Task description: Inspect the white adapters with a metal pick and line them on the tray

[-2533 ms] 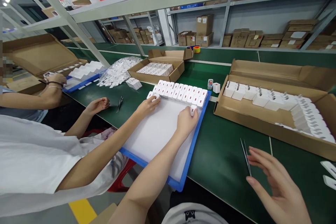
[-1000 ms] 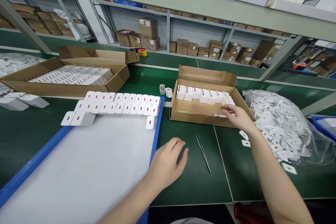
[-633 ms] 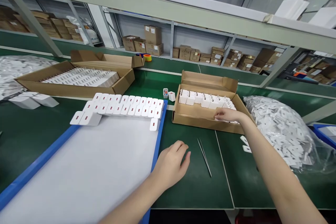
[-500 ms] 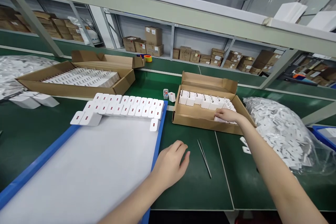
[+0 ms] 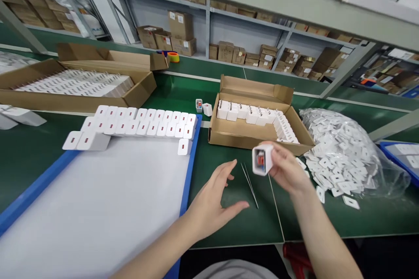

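Observation:
My right hand [image 5: 288, 172] holds a white charger plug [image 5: 262, 160] with a red port facing me, just in front of the open cardboard box [image 5: 242, 137] of white chargers. My left hand [image 5: 214, 202] hovers over the green table with its fingers spread, holding nothing, beside the metal tweezers [image 5: 250, 179]. To the left lies a white sheet on a blue tray [image 5: 188, 170] with two rows of white chargers [image 5: 144, 123] along its far edge and a single charger [image 5: 183, 146] below them.
A clear bag of small white parts [image 5: 340, 152] lies at the right, with loose pieces [image 5: 350, 202] spilled by it. A long cardboard box [image 5: 75, 87] of chargers sits at the far left. Shelves with brown cartons [image 5: 229, 52] stand behind the table.
My right hand has come out of the cardboard box toward me with a white charger in it. My left hand has lifted and spread its fingers. The view has tilted down.

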Available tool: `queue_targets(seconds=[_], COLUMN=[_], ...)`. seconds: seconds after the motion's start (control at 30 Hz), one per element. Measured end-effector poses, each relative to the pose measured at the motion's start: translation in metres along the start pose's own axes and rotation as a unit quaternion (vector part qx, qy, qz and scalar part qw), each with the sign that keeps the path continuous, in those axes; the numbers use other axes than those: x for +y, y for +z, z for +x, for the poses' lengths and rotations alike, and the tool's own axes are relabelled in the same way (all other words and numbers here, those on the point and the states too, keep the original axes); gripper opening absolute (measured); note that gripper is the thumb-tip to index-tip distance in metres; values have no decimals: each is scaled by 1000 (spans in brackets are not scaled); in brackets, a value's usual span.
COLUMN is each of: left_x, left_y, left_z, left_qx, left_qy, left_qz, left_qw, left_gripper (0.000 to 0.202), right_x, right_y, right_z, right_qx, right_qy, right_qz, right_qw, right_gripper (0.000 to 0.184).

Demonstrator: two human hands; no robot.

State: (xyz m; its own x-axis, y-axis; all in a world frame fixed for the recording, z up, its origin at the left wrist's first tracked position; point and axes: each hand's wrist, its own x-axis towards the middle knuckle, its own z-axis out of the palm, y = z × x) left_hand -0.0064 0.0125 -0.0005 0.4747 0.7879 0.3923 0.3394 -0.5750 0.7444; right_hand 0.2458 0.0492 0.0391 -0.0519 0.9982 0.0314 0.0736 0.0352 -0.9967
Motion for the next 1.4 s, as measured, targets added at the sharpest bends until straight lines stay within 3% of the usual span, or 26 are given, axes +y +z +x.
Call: queue_targets(seconds=[0.07, 0.17, 0.3, 0.47, 0.6, 0.73, 0.93, 1.07, 1.27, 1.4], left_x=[3, 7, 10, 7, 4, 8, 14, 8, 5, 9], left_y=[0, -1, -3, -3, -1, -2, -3, -1, -4, -8], left_z=[-1, -2, 1, 2, 3, 8, 9, 2, -1, 0], left_qx=[-15, -14, -19, -34, -33, -30, -71, -88, -144, -171], left_qy=[13, 36, -25, -66, -71, -93, -146, -204, -156, -154], left_qz=[-43, -81, -130, -173, -155, -172, -239, -322, -408, -459], left_qw=[999, 996, 991, 982, 985, 980, 957, 920, 888, 858], left_gripper=[87, 75, 45, 47, 48, 36, 39, 55, 57, 60], right_x=[13, 31, 42, 38, 34, 31, 36, 40, 42, 49], right_y=[30, 59, 73, 81, 87, 83, 67, 60, 63, 62], right_z=[-27, -47, -53, -60, -69, -76, -76, -77, -86, -90], right_qx=[-30, -43, -40, -3, 37, 18, -58, -40, -18, 30], right_qy=[52, 111, 151, 173, 134, 75, 93, 102, -6, -84], right_qz=[77, 180, 263, 306, 218, 105, 158, 141, 155, 21], right_qw=[995, 977, 952, 936, 966, 991, 981, 984, 988, 996], right_gripper=[51, 46, 43, 42, 34, 30, 39, 48, 29, 27])
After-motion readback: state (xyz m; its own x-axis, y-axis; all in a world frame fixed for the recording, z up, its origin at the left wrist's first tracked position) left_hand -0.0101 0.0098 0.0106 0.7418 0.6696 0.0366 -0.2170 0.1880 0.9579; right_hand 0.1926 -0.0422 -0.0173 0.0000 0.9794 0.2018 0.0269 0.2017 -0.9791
